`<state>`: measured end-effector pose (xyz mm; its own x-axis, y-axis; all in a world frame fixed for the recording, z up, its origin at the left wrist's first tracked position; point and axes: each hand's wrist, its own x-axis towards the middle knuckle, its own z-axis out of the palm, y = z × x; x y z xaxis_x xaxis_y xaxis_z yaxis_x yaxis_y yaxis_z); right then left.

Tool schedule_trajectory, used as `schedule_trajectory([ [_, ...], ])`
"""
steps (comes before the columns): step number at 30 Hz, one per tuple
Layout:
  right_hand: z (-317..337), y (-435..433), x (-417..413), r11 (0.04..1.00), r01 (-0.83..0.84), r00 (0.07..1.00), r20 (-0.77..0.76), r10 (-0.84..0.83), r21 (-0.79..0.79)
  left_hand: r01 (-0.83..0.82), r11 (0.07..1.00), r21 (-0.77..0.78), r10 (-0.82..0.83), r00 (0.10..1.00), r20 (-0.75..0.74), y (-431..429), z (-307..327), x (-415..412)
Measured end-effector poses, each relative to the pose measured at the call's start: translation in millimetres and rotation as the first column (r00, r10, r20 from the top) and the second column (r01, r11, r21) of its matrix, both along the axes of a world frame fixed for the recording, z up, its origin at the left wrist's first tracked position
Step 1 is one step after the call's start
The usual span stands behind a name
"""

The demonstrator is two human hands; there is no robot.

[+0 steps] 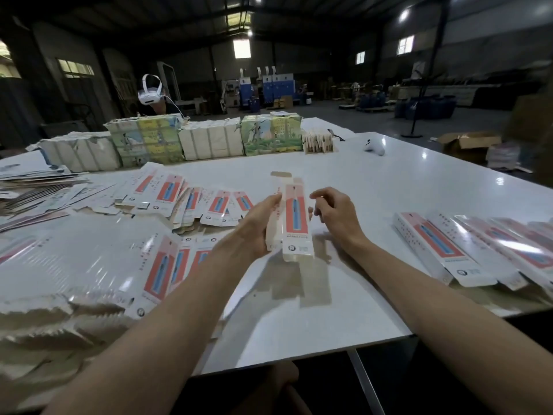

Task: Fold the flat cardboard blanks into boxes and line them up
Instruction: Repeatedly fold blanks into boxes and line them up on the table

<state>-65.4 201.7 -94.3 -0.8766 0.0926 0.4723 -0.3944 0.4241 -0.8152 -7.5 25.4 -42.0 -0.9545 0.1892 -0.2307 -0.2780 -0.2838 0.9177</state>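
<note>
A long white box with a red and blue panel (296, 217) stands almost upright above the white table (389, 187), its top flap open. My left hand (258, 223) holds it from the left side, fingers along its edge. My right hand (332, 211) hovers just right of the box with fingers loosely curled, holding nothing. Flat blanks of the same print lie in a loose heap (191, 202) to the left and in a stack (161, 265) at the near left. Folded boxes lie side by side in a row (466, 250) at the right.
Wrapped bundles of printed cardboard (209, 139) line the table's far side. A white controller (374, 146) lies at the far right. Torn wrapping paper (45, 324) covers the near left corner. A person wearing a white headset (151, 94) stands behind the bundles. The table's near edge runs below my forearms.
</note>
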Motion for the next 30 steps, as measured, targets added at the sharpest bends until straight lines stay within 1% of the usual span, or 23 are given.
schedule_trajectory([
  [2,0.6,-0.1,0.2,0.998,0.044,0.998,-0.048,-0.046,-0.043,0.026,0.993,0.117,-0.032,0.998,0.045,4.3,-16.0,-3.5],
  [4,2.5,-2.6,1.5,0.999,0.039,0.991,-0.130,-0.039,-0.002,0.050,0.989,0.137,-0.059,0.997,0.059,1.3,-29.8,-4.1],
  [6,4.0,-5.7,-0.1,0.992,-0.002,0.984,-0.178,0.025,0.125,0.070,0.995,0.066,-0.070,0.998,0.002,-4.8,-37.3,-8.2],
  [8,3.2,-8.2,-0.3,0.972,-0.058,0.985,-0.145,0.094,0.230,0.075,0.997,-0.015,-0.076,0.995,-0.059,-7.7,-40.8,-8.7],
  [9,2.6,-9.1,0.2,0.966,-0.076,0.986,-0.128,0.111,0.249,0.056,0.997,-0.048,-0.060,0.995,-0.079,-6.2,-40.9,-7.7],
  [12,4.4,-9.0,3.5,0.971,-0.087,0.988,-0.103,0.113,0.224,-0.038,0.992,-0.121,0.024,0.993,-0.116,-4.1,-39.4,-7.2],
  [15,7.1,-8.8,7.2,0.970,-0.136,0.985,-0.076,0.154,0.203,-0.012,0.993,-0.121,0.003,0.997,-0.076,-7.6,-37.5,-9.3],
  [17,8.3,-9.4,7.9,0.974,-0.200,0.978,-0.034,0.204,0.105,-0.006,0.990,-0.139,-0.005,0.997,-0.081,-8.7,-39.8,-12.1],
  [19,9.8,-9.6,9.4,0.963,-0.257,0.966,0.015,0.259,-0.079,0.022,0.991,-0.133,-0.034,0.995,-0.092,-6.7,-39.7,-10.3],
  [21,11.3,-8.1,9.2,0.923,-0.296,0.949,0.031,0.312,-0.245,0.062,0.990,-0.126,-0.076,0.991,-0.108,-5.5,-39.7,-9.6],
  [23,12.8,-6.0,7.5,0.848,-0.358,0.915,0.037,0.403,-0.391,0.111,0.986,-0.125,-0.127,0.983,-0.130,-4.8,-41.1,-10.6],
  [25,13.3,-5.6,8.6,0.734,-0.444,0.848,0.023,0.529,-0.515,0.144,0.985,-0.099,-0.155,0.982,-0.112,-1.5,-41.6,-9.7],
  [26,13.7,-6.2,10.0,0.695,-0.477,0.820,0.011,0.572,-0.538,0.147,0.986,-0.076,-0.154,0.984,-0.087,0.9,-41.3,-8.3],
  [27,14.0,-7.4,10.6,0.685,-0.491,0.811,0.004,0.584,-0.539,0.142,0.989,-0.047,-0.144,0.988,-0.061,2.7,-41.3,-7.7],
  [30,13.9,-11.6,9.3,0.727,-0.465,0.841,0.003,0.541,-0.505,0.102,0.993,0.058,-0.100,0.994,-0.037,1.6,-45.7,-10.5],
])
